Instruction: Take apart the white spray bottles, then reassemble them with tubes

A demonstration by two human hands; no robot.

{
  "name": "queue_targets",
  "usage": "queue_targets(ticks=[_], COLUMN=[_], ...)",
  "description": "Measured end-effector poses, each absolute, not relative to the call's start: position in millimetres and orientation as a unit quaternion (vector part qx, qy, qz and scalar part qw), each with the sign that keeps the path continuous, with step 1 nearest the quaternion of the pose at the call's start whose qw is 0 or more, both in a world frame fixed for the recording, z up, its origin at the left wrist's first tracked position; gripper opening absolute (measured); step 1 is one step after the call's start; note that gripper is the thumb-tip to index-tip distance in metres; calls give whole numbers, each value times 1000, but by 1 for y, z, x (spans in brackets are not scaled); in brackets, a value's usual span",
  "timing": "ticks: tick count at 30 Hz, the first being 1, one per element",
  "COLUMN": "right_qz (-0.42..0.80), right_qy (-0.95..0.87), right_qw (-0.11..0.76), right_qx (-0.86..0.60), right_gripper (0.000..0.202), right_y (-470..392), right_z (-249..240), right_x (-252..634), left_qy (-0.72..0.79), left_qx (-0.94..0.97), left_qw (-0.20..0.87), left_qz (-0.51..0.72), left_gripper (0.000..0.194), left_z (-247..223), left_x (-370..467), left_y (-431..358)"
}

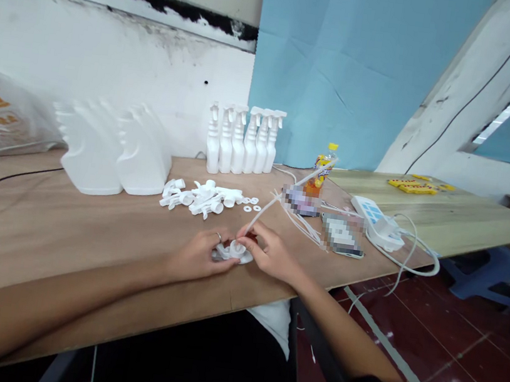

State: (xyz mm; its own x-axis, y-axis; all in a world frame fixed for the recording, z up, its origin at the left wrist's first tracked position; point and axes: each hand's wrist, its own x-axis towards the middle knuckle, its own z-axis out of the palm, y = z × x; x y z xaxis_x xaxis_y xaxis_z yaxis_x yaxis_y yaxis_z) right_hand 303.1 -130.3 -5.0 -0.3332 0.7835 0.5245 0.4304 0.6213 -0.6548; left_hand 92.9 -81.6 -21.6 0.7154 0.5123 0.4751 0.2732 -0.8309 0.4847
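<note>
Near the table's front edge, my left hand is closed around a white spray nozzle head, whose round opening faces up. Pinched in my right hand is a thin whitish tube; its lower end meets the opening of the nozzle head, and how deep it sits is hidden by the fingers. Beyond my hands lies a pile of white nozzle heads, with several small white rings at its right. More loose thin tubes lie to the right of the rings.
Upright white spray bottles stand in a row by the wall. Bottles without heads and a plastic bag are at the left. A drink bottle, a phone and a power strip with cables are at the right.
</note>
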Motion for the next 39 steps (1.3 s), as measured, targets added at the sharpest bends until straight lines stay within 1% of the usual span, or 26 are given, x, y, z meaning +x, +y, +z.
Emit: queue_targets(ticks=[5,11,16,23,28,34,39], right_qz=[138,187,201,197,186,135,136], right_qy=[-814,-792,-787,-780,-793,-814,-817], right_qw=[434,425,433,452,445,456,457], right_qx=[-360,-396,-391,-384,-372,-333,-325], right_gripper=[14,14,14,9,10,10,11], right_y=[-134,-132,-131,-130,-131,-134,-136], right_z=[-3,-3,-6,-6,-6,-4,-3], right_x=[305,305,303,302,304,305,307], left_qy=[219,249,260,253,242,240,225], left_qx=[909,909,908,910,913,913,917], left_qw=[202,188,192,192,182,181,186], left_qz=[291,274,266,268,273,275,272], left_gripper=[28,30,33,31,29,28,27], left_z=[-19,-21,-19,-20,-22,-20,-20], left_x=[93,93,94,93,92,93,93], left_y=[-84,-83,-85,-84,-84,-85,-84])
